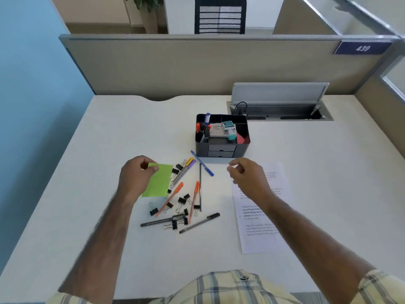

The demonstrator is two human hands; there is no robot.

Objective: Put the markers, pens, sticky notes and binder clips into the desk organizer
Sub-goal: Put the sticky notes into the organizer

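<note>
Desk [109,132], seated view, near edge outward.

- At 6 o'clock, my checked shirt [230,286] is showing at the desk edge; both forearms are reaching forward.
- Just ahead, two dark grey pens [199,222] are lying flat, angled toward 2 o'clock. Black binder clips [182,201] are lying scattered among and beyond them, some touching the pens.
- Two orange pens [169,199] are lying through the clips, tips toward 1 o'clock. A thin black pen [200,187] is lying beside them, pointing at 12.
- At 3 o'clock of the pile, a printed sheet [260,235] is lying flat under my right forearm.
- My left hand [135,176] is gripping the green sticky notes [160,183] by their far left corner, thumb on top; the pad is sitting at 10 o'clock of the pile, over some clips.
- My right hand [248,177] is hovering over the sheet's far end, fingers loosely curled, nothing in them.
- Between the hands, purple and yellow markers [186,170] are lying side by side; a blue pen [202,163] is lying just in front of the desk organizer [242,145].
- The organizer is standing at 12 o'clock, markers upright in its left compartment, a pale pad and a teal item (too blurred to identify) in the middle.
- Behind it at 1 o'clock, a cable hatch [280,110] is standing open; then the partition [197,66] and a chair [220,16].
</note>
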